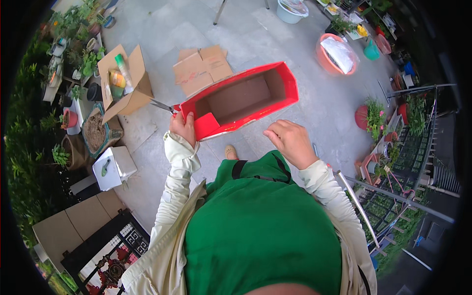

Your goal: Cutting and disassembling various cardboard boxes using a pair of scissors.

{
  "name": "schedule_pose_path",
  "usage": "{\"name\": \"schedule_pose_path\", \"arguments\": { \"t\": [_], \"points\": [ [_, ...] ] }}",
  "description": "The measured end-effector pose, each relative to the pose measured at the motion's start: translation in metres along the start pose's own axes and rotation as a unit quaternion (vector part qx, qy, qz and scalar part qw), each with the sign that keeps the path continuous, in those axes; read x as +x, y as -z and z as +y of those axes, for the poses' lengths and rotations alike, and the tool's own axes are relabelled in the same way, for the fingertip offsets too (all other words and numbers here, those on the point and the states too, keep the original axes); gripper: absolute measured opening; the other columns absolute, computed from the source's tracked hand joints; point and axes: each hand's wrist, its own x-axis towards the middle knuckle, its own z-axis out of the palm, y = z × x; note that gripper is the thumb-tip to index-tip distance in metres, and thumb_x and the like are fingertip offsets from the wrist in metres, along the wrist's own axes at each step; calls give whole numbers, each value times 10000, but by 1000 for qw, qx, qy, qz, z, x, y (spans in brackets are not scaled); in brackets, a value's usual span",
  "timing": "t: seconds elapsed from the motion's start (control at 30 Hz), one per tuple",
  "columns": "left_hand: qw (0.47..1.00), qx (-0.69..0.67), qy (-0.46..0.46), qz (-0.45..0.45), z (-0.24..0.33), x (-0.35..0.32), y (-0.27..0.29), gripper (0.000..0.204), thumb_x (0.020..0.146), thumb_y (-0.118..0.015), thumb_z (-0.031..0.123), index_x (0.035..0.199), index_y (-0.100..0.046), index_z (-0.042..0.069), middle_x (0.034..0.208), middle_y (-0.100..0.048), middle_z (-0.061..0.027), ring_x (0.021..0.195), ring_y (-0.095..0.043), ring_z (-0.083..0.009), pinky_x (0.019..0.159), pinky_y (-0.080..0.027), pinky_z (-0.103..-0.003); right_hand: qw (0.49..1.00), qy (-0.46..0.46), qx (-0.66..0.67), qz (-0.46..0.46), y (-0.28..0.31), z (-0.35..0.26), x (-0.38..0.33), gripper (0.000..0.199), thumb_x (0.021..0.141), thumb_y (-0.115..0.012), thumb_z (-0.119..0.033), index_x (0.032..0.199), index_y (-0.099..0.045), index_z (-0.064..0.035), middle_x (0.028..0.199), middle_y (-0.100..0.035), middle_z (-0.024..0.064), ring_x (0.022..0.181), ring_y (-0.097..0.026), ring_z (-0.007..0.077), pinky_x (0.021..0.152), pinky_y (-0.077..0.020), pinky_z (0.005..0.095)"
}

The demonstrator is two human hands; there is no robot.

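An open red cardboard box (290, 81) with a brown inside is held up in front of me, its opening facing up toward me. My left hand (183, 127) grips the box's left end, the thumb over the rim beside a folded red flap (206, 126). Scissors (162, 105) with red handles are also in that hand, their blades pointing left, away from the box. Just off the box's near right edge, my right hand (291, 141) is apart from it. Its fingers are curled in and nothing shows in them.
Flattened cardboard (201, 69) lies on the paved floor beyond the red box. At left stand an open carton (140, 88) with bottles and a white foam box (115, 167). A pink tub (324, 61) sits far right. Potted plants and a railing (423, 142) line the sides.
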Motion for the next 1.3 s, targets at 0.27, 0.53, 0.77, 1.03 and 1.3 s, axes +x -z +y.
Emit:
{"name": "schedule_pose_path", "arguments": {
  "t": [0.27,0.53,0.77,1.03,1.3],
  "points": [
    [994,-73,81,23,-30,30,-3,243,882,-556,187,930,-643,-35,769,-668,-129,689,-625,-190,650,-473,-328,975,-114,165,95,6,31,65,92,854,-556,-72,925,-581,-19,834,-636,111,718,-626,207,632,-483,305],
    [987,-97,88,96,0,33,7,209,891,-535,153,994,-649,10,891,-616,-175,897,-584,-307,800,-443,-369,949,-153,250,111,30,43,122,117,901,-566,-118,940,-591,-11,691,-614,22,606,-549,61,552,-446,229],
    [970,-74,-27,231,45,39,-5,167,899,-546,113,1007,-607,1,1001,-552,-212,905,-557,-372,781,-444,-409,892,-169,420,-16,31,31,129,148,915,-532,-90,993,-615,4,800,-635,29,620,-547,55,566,-460,213],
    [962,-95,-39,255,53,42,-11,132,891,-554,41,1002,-609,-2,1000,-540,-195,916,-548,-347,794,-437,-385,911,-139,386,-49,28,44,121,149,900,-540,-62,997,-617,20,894,-653,63,671,-594,97,630,-490,231],
    [957,-84,-63,270,53,41,-14,154,890,-546,31,1025,-605,-15,1006,-543,-196,919,-553,-344,791,-446,-381,888,-188,410,-95,29,50,113,146,897,-547,-58,999,-615,21,890,-664,69,681,-616,109,641,-495,237]
  ]
}}
